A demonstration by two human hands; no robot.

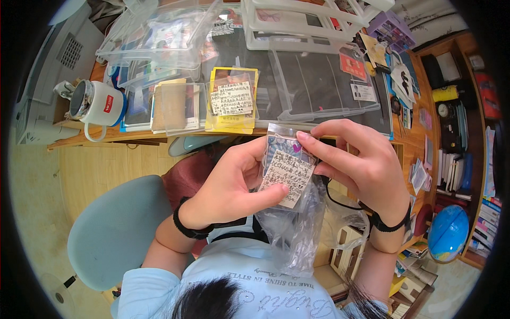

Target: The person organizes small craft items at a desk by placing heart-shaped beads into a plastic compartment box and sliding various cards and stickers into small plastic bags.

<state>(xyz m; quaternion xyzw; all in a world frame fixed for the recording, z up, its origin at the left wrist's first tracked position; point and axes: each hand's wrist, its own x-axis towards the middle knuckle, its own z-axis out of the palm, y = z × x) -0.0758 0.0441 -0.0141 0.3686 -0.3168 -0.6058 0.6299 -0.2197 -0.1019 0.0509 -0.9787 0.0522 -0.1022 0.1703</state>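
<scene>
Clear plastic fills the middle here: a small sleeved card (287, 169) with a handwritten note slip on its face, pinched between both hands above the person's lap, just this side of the wooden table (79, 139). The left hand (228, 186) grips the card's lower edge with the thumb pressed on the slip; the right hand (361, 165) closes fingertips on its top corner. A bundle of empty clear sleeves (297, 228) hangs below the card. Beyond the card, on the table, lies a yellow-bordered sleeved card (232, 98) with a similar slip, beside a stack of cards (172, 106). Further left stands a white mug (95, 103). Clear plastic drawers (159, 37) crowd the far side, cards inside.
</scene>
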